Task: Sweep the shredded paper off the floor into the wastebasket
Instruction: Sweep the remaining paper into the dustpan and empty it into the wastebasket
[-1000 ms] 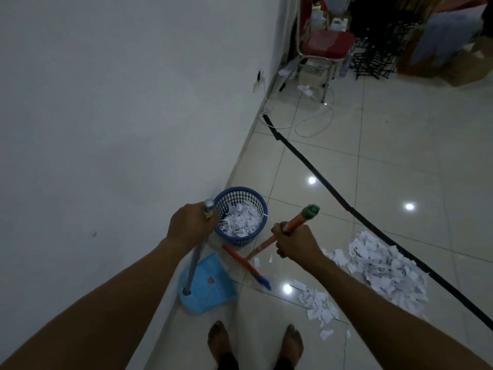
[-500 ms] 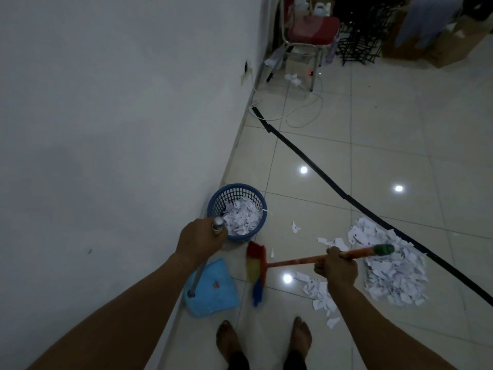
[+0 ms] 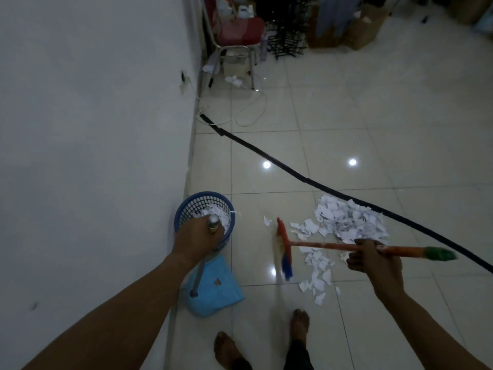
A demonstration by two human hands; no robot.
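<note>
mid-sweep: my left hand (image 3: 198,233) gripped the dustpan (image 3: 213,287) handle; my right hand (image 3: 373,260) gripped the broom (image 3: 320,244). shredded paper (image 3: 349,220) lay right of the wastebasket (image 3: 204,206); next, i judged, drag it panward.

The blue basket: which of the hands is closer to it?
Left. The left hand grips the dustpan pole right over the basket rim; the right hand holds the broom well off to the right.
</note>
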